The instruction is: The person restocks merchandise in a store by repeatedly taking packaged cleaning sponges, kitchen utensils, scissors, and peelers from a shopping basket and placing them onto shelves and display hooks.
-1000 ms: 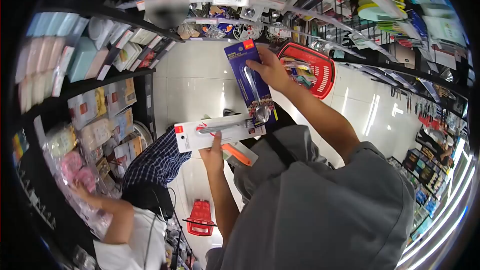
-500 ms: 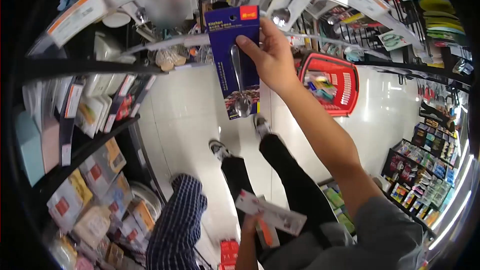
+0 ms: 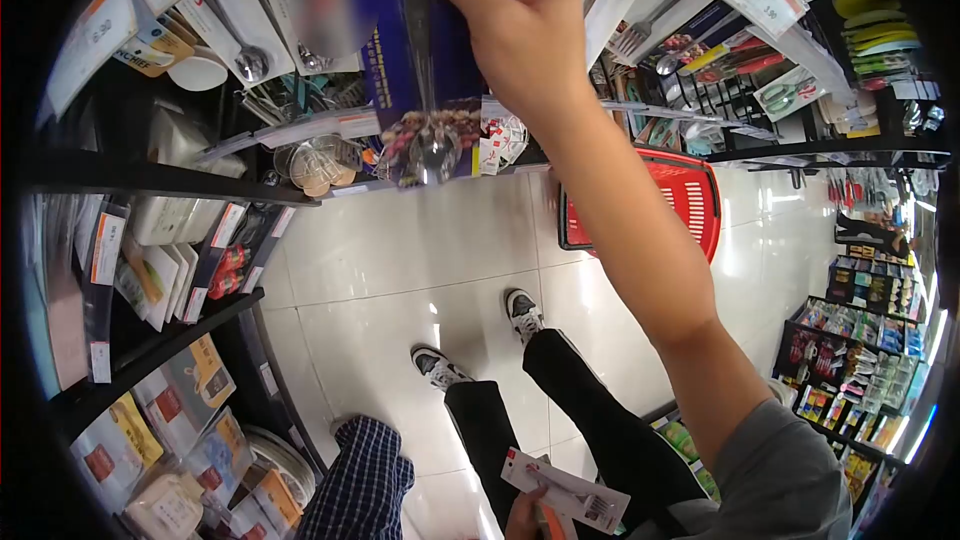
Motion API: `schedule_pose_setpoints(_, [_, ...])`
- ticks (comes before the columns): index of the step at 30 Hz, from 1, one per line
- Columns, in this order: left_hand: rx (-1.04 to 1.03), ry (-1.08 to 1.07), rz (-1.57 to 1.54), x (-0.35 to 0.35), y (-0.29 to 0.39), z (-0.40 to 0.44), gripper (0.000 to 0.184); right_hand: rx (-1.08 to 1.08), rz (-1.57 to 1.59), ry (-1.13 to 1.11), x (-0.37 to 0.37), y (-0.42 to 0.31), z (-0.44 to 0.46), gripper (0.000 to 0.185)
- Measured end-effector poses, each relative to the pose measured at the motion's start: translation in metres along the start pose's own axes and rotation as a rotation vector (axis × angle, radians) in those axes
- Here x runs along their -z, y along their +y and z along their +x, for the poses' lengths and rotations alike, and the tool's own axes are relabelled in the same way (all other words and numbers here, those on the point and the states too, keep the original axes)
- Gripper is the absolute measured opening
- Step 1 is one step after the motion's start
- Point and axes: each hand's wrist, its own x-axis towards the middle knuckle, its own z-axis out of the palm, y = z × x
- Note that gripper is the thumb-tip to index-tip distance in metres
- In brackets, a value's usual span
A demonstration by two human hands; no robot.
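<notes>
At the top, my right hand (image 3: 525, 30) is closed on a packaged spoon (image 3: 430, 70), its thumb pressed over the front. The spoon is metal, bowl down, on a dark blue card. My right arm is stretched out towards the shelf. Low in the view, my left hand (image 3: 527, 512) is closed on a packaged fork (image 3: 568, 490) on a white card. An orange item (image 3: 552, 522) shows below the fork card, mostly hidden. Carded spoons (image 3: 250, 62) and forks (image 3: 630, 38) hang on the shelf around my right hand.
A red shopping basket (image 3: 690, 205) stands on the tiled floor beyond my right forearm. A person's checked trouser leg (image 3: 352, 485) is close on the left. Shelves of boxed goods (image 3: 195, 380) line the left side; racks of small packets (image 3: 850, 340) stand at right.
My right hand and the packaged spoon have moved up and forward, closer to the shelf. The view has shifted, showing more of the hanging cutlery. My left hand still holds the packaged fork.
</notes>
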Motion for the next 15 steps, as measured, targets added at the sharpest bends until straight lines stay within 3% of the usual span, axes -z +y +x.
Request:
schedule_pose_setpoints(5, [0.005,0.01,0.012,-0.009,0.004,-0.003,0.053,-0.017,0.032,-0.031,-0.005,-0.005,-0.004,0.029])
schedule_pose_setpoints(8, [0.015,0.017,0.015,-0.012,0.01,-0.006,0.053,-0.137,-0.134,0.034,-0.007,-0.018,-0.001,0.028])
schedule_pose_setpoints(11, [0.012,0.021,0.018,-0.016,0.014,-0.007,0.052,-0.094,-0.034,0.104,-0.007,-0.015,0.003,0.026])
schedule_pose_setpoints(13, [0.01,0.024,0.017,-0.018,0.015,-0.008,0.052,0.056,-0.195,0.111,-0.005,-0.012,0.007,0.023])
schedule_pose_setpoints(15, [0.015,0.028,0.018,-0.019,0.015,-0.01,0.051,0.049,-0.257,0.108,-0.002,0.001,0.014,0.022])
